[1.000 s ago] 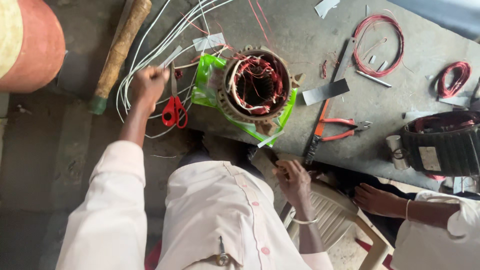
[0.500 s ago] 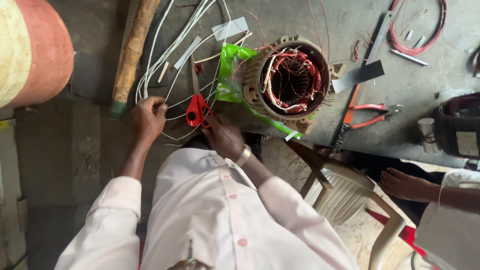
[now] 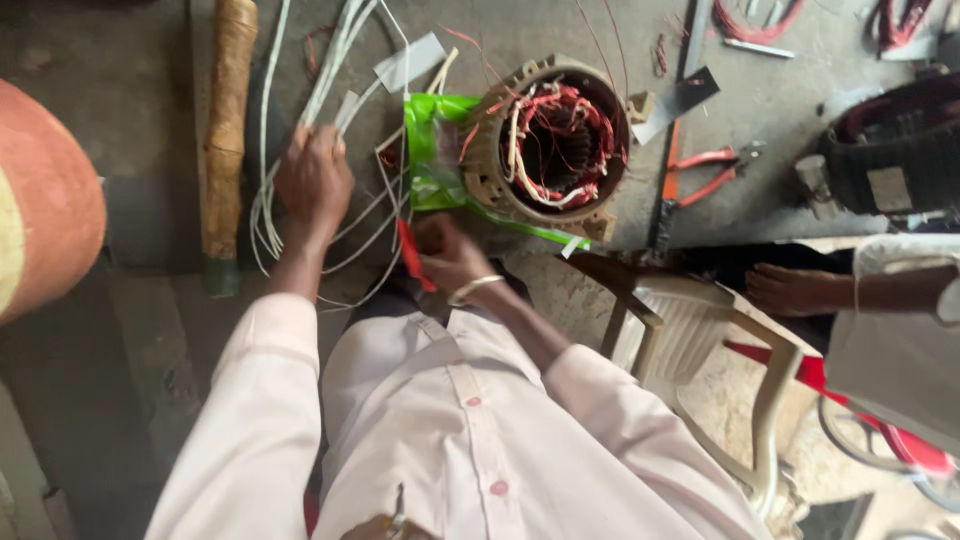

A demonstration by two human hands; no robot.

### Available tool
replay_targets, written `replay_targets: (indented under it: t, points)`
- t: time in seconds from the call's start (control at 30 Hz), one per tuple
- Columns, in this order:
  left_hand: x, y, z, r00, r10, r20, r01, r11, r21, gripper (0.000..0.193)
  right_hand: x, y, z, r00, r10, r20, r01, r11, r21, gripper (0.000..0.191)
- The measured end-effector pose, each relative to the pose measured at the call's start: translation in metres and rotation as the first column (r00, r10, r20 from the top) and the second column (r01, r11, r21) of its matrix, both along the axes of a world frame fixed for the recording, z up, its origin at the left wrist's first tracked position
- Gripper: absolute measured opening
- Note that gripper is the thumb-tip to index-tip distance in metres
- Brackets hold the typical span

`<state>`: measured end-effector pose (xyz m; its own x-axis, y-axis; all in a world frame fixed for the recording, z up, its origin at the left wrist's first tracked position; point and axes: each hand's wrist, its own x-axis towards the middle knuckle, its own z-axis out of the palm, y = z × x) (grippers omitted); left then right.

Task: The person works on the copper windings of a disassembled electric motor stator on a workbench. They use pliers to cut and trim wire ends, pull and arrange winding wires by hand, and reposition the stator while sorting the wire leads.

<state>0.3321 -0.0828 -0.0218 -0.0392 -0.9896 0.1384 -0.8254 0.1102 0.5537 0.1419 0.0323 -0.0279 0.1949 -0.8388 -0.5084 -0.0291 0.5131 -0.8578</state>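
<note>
At the far left a large rust-coloured drum [image 3: 45, 200] bulges into view, cut off by the frame edge. Next to it a wrapped stick with a green tip [image 3: 228, 130] lies along the counter [image 3: 780, 160]. The left hand [image 3: 313, 180] is closed around a bunch of white wire leads [image 3: 330, 80] that fan out across the grey surface. Just right of it the right hand [image 3: 450, 255] grips red-handled scissors [image 3: 412, 255], blades hidden among the leads. By the look of it the step in hand is trimming those leads, and the cut calls for holding the bundle taut while the blades close square across one strand; which strand is meant cannot be made out. Beyond the hands sits a motor stator [image 3: 552, 140] with red and white windings, resting on a green plastic sheet [image 3: 435, 150]. Further right lie red-handled pliers [image 3: 705, 170] and a dark motor housing [image 3: 890, 150], partly cropped. At the right edge another person's hand [image 3: 790, 290] rests near a pale plastic chair [image 3: 690, 340]; the rest of that person is out of frame
</note>
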Motion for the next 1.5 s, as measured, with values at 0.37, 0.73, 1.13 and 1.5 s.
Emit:
replay_targets:
  t: [0.37,0.73,1.13,1.5]
  points:
    - [-0.038,-0.045,-0.001,0.927,-0.016,0.375,0.044,0.997,-0.065,0.017,-0.119,0.113,0.006,0.940,-0.227,0.253,0.174,0.961,0.215,0.058]
    - [-0.017,0.059,0.039,0.983,-0.129,-0.131,0.123,0.991,-0.054,0.006,-0.083,0.063,0.008,0.949,-0.011,0.315,-0.019,0.996,0.090,0.060]
    - [-0.016,0.069,0.035,0.966,-0.083,-0.246,0.107,0.991,0.084,0.025,-0.076,0.033,0.032,0.938,0.047,0.343,-0.081,0.993,0.084,0.060]
    - [-0.016,0.079,0.032,0.940,-0.058,-0.336,0.117,0.980,0.158,0.025,-0.068,0.035,0.022,0.935,-0.026,0.354,-0.024,0.991,0.134,0.061]
